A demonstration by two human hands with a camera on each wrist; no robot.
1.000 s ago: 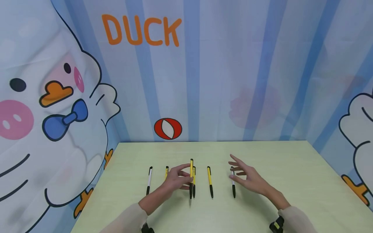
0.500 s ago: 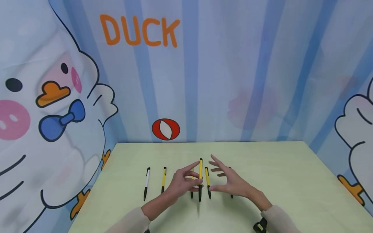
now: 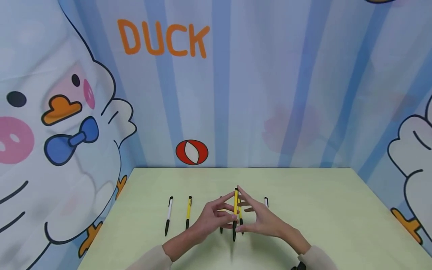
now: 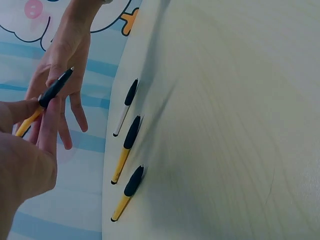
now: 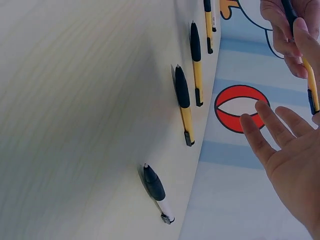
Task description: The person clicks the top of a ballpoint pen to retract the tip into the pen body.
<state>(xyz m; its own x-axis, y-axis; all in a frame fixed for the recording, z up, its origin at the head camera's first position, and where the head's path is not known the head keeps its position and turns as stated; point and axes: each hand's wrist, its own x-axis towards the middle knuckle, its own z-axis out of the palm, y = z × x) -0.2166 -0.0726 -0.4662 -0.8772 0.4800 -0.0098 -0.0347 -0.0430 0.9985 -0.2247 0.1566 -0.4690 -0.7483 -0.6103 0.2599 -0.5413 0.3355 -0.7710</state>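
A yellow pen with a black grip (image 3: 236, 200) stands nearly upright above the table, tip down. My left hand (image 3: 208, 222) pinches it between thumb and fingers; in the left wrist view its black grip (image 4: 53, 90) shows past them. Close on the other side is my right hand (image 3: 268, 221), fingers spread. Its index fingertip is at the pen's top end and its thumb at the black grip; whether both touch is hard to tell. Behind the held pen lies another yellow pen (image 5: 183, 102), partly covered in the head view.
On the pale table (image 3: 337, 217) lie a white pen (image 3: 169, 212) and a yellow pen (image 3: 188, 212) to the left. One more yellow pen (image 5: 196, 65) is mostly hidden behind my left hand. A second white pen (image 5: 159, 192) lies at right. A duck-print curtain (image 3: 249, 93) rises behind.
My left hand has carried the yellow pen to the right. My right hand has come left from over the right white pen, and its thumb and index finger now meet the pen's outline.
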